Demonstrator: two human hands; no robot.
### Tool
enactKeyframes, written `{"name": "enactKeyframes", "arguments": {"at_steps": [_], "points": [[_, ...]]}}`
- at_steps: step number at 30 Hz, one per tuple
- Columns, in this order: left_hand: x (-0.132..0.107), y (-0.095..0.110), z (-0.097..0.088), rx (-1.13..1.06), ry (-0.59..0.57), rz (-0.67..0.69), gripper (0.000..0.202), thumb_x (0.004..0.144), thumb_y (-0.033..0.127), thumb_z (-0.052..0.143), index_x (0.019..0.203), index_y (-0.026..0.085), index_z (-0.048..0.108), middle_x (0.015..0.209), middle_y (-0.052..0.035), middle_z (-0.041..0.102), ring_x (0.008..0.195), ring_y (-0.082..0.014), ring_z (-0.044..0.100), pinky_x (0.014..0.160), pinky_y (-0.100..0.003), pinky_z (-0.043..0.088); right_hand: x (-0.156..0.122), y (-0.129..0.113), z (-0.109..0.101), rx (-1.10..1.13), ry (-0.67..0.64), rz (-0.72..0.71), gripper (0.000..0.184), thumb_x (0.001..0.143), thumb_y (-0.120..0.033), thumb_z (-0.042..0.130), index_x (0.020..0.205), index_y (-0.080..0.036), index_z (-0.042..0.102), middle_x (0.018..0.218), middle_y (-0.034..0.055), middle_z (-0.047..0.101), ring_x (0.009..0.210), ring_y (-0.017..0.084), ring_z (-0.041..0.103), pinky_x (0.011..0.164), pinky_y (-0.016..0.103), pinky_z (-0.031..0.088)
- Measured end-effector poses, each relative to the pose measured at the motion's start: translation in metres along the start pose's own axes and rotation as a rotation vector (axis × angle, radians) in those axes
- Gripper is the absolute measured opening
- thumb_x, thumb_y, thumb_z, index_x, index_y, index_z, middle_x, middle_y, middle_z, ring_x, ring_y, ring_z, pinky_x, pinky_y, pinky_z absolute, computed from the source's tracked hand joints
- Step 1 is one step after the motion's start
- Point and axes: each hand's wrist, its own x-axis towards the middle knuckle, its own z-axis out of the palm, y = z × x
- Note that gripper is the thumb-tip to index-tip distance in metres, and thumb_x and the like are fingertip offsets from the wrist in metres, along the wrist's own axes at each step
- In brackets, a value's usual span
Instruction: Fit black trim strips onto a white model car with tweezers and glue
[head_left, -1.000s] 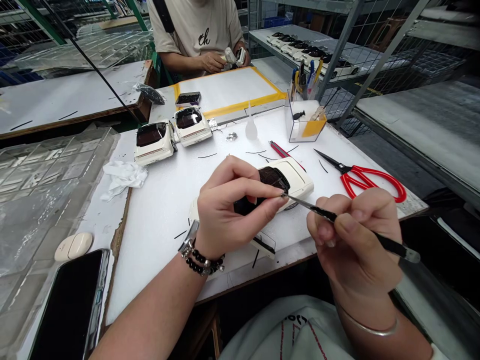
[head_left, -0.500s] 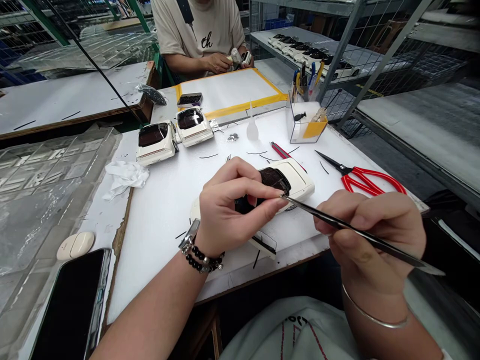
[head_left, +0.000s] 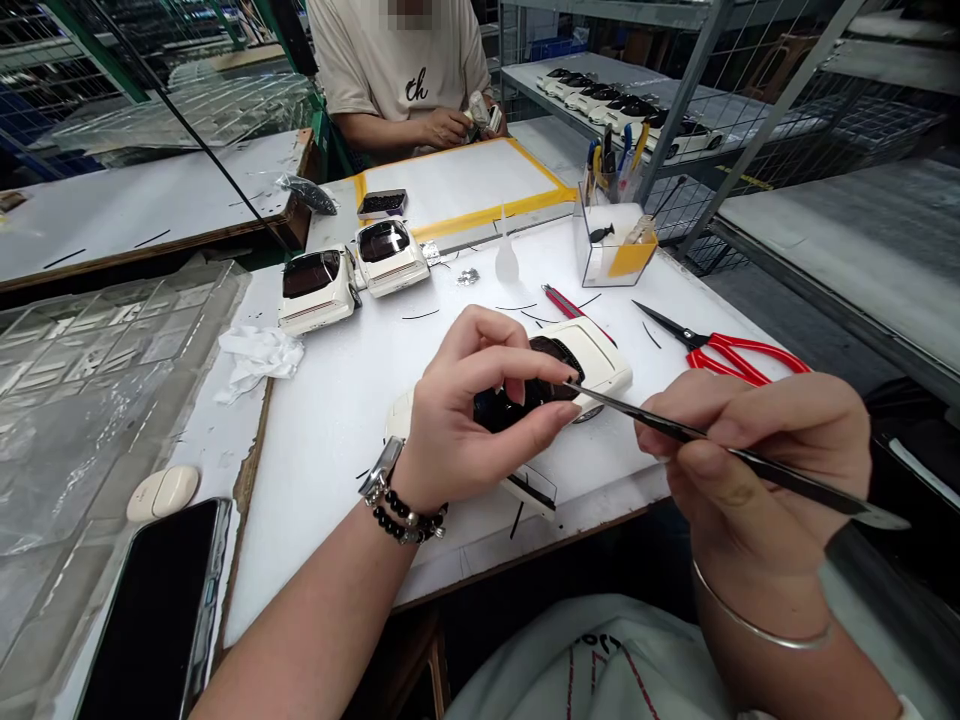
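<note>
The right hand (head_left: pixel 765 460) has its grip closed around tweezers (head_left: pixel 622 405), tip by the left hand (head_left: pixel 472 420). The left's finger and thumb, pinched half a second ago, are slightly parted, apparently freeing the tip. Beyond, partly hidden, a white car (head_left: pixel 600 360) sits on the worktop (head_left: pixel 315 450).

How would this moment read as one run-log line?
right hand: holds thin dark tool | left hand: fingers apart near tool tip | below left hand: white model car | nearby: red-handled scissors
</note>
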Motion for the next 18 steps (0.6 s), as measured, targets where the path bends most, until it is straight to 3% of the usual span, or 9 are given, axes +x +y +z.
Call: {"name": "enactKeyframes", "arguments": {"at_steps": [4, 6, 10, 14, 17, 18], "points": [[0.003, -0.002, -0.004, 0.006, -0.059, 0.004, 0.008, 0.076, 0.020, 0.070, 0.083, 0.023, 0.066, 0.080, -0.0014, 0.051, 0.069, -0.0111, 0.050, 0.060, -0.026, 0.048, 0.000, 0.002, 0.000, 0.005, 0.010, -0.019, 0.016, 0.076, -0.008, 0.062, 0.085, -0.020, 0.056, 0.070, 0.0025, 0.063, 0.057, 0.017, 0.057, 0.048, 0.031, 0.042], [0.006, -0.003, -0.009, 0.009, -0.165, -0.016, 0.006, 0.076, 0.019, 0.069, 0.081, 0.021, 0.067, 0.080, -0.0019, 0.054, 0.071, -0.0112, 0.053, 0.063, -0.026, 0.049, 0.000, 0.002, 0.001, 0.022, 0.016, -0.041, 0.016, 0.076, -0.006, 0.061, 0.085, -0.018, 0.056, 0.070, 0.0028, 0.063, 0.057, 0.017, 0.057, 0.048, 0.031, 0.042], [0.012, -0.004, -0.019, 0.031, -0.421, -0.113, 0.004, 0.078, 0.017, 0.066, 0.080, 0.018, 0.069, 0.083, -0.0039, 0.059, 0.076, -0.0116, 0.058, 0.071, -0.025, 0.052, 0.000, -0.001, 0.001, 0.048, 0.036, 0.050, 0.019, 0.076, -0.005, 0.061, 0.087, -0.019, 0.056, 0.071, 0.0020, 0.062, 0.059, 0.016, 0.057, 0.050, 0.031, 0.042], [0.017, 0.001, -0.029, -0.001, -0.603, -0.191, 0.007, 0.078, 0.013, 0.065, 0.078, 0.016, 0.070, 0.084, -0.0048, 0.063, 0.075, -0.0109, 0.061, 0.072, -0.022, 0.053, 0.001, -0.002, -0.013, 0.030, 0.066, 0.002, 0.014, 0.078, -0.014, 0.066, 0.087, -0.020, 0.056, 0.065, 0.0001, 0.061, 0.053, 0.016, 0.056, 0.046, 0.031, 0.042], [0.020, 0.004, -0.034, -0.009, -0.699, -0.243, 0.008, 0.078, 0.012, 0.064, 0.077, 0.017, 0.071, 0.086, -0.0048, 0.066, 0.077, -0.0113, 0.063, 0.073, -0.021, 0.054, 0.000, 0.006, -0.044, -0.283, 0.294, 0.027, 0.016, 0.074, -0.017, 0.071, 0.082, -0.023, 0.058, 0.063, -0.0009, 0.057, 0.051, 0.016, 0.052, 0.047, 0.032, 0.040], [0.020, 0.004, -0.036, -0.007, -0.715, -0.253, 0.009, 0.078, 0.012, 0.064, 0.078, 0.017, 0.071, 0.086, -0.0048, 0.066, 0.077, -0.0114, 0.063, 0.073, -0.021, 0.054, 0.000, 0.011, -0.058, -0.456, 0.305, 0.025, 0.017, 0.072, -0.017, 0.072, 0.081, -0.024, 0.059, 0.065, 0.0000, 0.057, 0.054, 0.016, 0.053, 0.050, 0.032, 0.040]]}}
